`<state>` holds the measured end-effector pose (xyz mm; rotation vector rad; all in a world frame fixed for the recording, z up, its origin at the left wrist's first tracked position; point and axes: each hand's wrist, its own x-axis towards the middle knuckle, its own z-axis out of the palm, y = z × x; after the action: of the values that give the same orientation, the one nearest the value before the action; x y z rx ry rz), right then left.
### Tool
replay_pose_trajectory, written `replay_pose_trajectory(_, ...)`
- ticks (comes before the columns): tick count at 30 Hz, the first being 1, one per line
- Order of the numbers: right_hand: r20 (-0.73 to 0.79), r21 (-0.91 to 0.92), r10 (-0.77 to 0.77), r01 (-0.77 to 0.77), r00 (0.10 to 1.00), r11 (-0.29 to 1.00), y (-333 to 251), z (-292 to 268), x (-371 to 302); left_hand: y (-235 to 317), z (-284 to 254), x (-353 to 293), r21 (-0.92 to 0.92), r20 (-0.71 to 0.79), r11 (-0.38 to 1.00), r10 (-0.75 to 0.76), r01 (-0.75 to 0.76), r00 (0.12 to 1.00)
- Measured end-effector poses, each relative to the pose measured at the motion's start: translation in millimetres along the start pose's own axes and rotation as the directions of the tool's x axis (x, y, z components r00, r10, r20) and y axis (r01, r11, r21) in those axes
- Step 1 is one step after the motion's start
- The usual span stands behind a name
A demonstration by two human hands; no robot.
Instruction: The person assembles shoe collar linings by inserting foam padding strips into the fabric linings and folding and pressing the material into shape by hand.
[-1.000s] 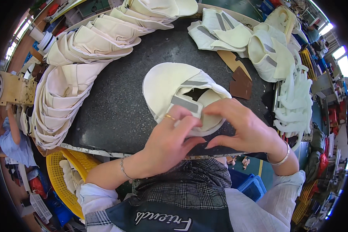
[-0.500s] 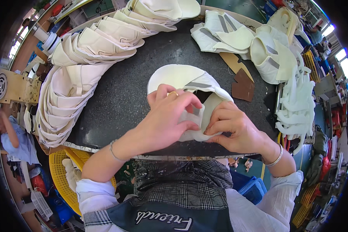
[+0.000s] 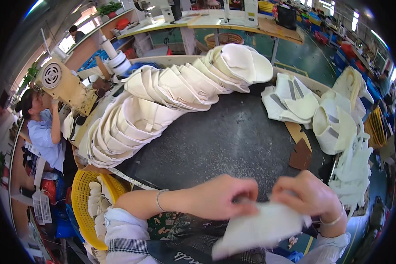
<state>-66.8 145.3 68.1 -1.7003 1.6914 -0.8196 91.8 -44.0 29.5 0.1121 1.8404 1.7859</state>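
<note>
Dark worktable point(image 3: 224, 141) now bare mid-surface; cream cap point(image 3: 262, 226) lifted off toward its near edge, left hand point(image 3: 220, 198) and right hand point(image 3: 310, 196) both pinching it.

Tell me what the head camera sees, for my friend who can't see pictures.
Two hands, the left hand and right hand, hold a pale cloth piece at the near edge of a dark table. A long curved row of cream caps lies along the table's far left side, and a yellow basket sits lower left.
</note>
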Motion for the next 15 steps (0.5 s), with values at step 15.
replay_pose_trajectory(15, -0.36, -0.025, 0.12, -0.138, 0.925, 0.99, 81, 84, 4, -96, 2, 23, 0.643, -0.748, 0.754, 0.578, 0.139, 0.325)
